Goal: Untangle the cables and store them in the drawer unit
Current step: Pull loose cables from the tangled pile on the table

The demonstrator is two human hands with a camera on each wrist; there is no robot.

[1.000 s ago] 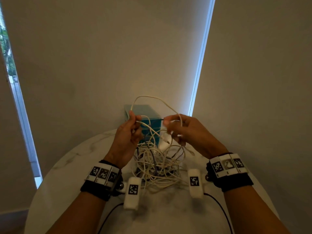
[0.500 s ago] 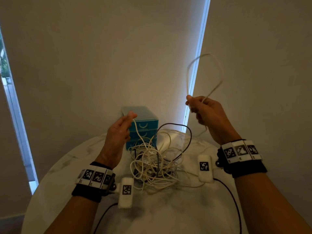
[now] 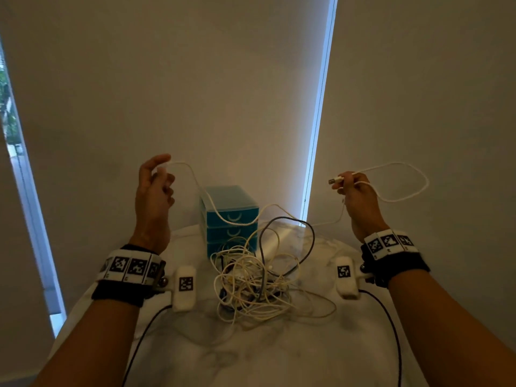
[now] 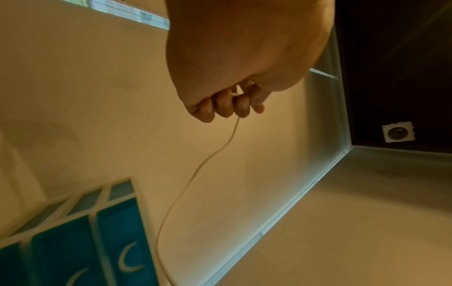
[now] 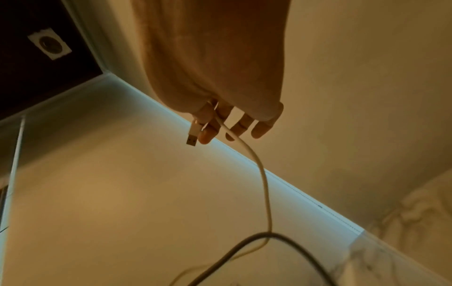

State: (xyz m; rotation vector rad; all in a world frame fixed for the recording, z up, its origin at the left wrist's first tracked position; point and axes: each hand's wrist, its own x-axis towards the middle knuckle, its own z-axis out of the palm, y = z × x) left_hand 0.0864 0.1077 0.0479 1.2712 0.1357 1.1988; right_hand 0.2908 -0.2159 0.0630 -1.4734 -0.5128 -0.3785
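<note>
Above the round marbled white table (image 3: 279,356), our two hands, left hand (image 3: 153,191) and right hand (image 3: 354,191), each pinch one thin white cord (image 3: 215,212) with curled fingers, before one teal three-drawer plastic unit (image 3: 231,219).

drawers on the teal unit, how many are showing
3, stacked on the teal drawer unit behind the cable tangle: top drawer, middle drawer, bottom drawer, which the tangle partly hides. All look closed. Any lower drawer would be hidden by the cables.
</note>
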